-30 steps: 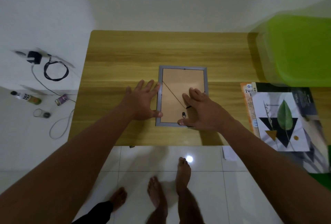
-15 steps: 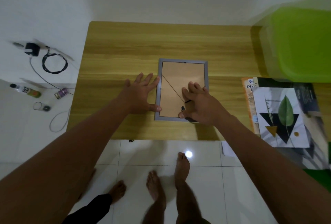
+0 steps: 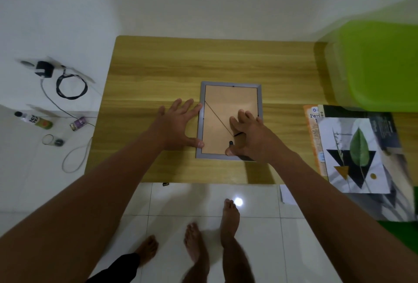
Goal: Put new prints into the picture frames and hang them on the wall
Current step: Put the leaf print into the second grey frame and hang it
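Note:
A grey picture frame (image 3: 230, 85) lies face down in the middle of the wooden table (image 3: 172, 63), its brown backing board up, crossed by a thin diagonal cord. My left hand (image 3: 178, 122) lies flat with fingers spread along the frame's left edge, thumb on the lower left corner of the backing. My right hand (image 3: 251, 135) presses on the lower right of the backing, thumb at a small black clip on the bottom edge. A stack of prints (image 3: 355, 154), the top one showing a green leaf over black triangles, lies on the table's right side.
A green plastic container (image 3: 373, 65) stands at the back right of the table. On the white floor at left lie a black coiled cable (image 3: 71, 87), a charger, a small bottle (image 3: 34, 120) and a white cord. Bare feet stand below the table's near edge.
Both hands stay on the frame almost unmoved. My right hand's fingers have shifted slightly up the backing while the thumb stays at the bottom clip. The camera has tilted a little.

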The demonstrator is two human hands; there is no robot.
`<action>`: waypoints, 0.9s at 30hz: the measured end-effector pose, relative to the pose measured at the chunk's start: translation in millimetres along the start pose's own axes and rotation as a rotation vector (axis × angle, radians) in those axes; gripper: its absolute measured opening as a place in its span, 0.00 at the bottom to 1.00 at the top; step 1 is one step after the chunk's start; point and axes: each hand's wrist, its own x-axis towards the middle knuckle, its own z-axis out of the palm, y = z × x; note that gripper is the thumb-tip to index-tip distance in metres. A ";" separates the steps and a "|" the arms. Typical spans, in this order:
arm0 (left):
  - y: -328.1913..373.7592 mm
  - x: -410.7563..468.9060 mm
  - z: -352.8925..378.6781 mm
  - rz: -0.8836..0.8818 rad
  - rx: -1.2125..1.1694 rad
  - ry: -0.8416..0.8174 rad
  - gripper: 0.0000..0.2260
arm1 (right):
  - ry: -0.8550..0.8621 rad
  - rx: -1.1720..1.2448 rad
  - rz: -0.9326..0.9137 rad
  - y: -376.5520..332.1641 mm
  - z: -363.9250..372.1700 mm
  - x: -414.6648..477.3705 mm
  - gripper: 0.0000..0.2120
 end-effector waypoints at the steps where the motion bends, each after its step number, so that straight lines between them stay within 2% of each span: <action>1: -0.7 0.4 0.0 -0.002 -0.007 0.008 0.53 | 0.012 0.006 -0.001 -1.1 -1.2 -1.1 0.46; 8: 1.3 0.7 4.4 -0.016 0.012 0.016 0.55 | 0.376 -0.020 0.019 -39.5 -5.2 28.6 0.24; 14: 2.4 2.9 5.4 -0.018 0.051 0.004 0.55 | 0.369 -0.100 0.115 -51.6 9.5 63.0 0.27; 19: 0.7 3.3 7.5 -0.012 0.057 0.018 0.55 | 0.322 -0.114 0.116 -45.8 11.6 68.8 0.33; 27: 2.6 4.3 5.8 -0.012 0.046 0.008 0.54 | 0.307 -0.126 0.112 -47.7 11.1 72.5 0.33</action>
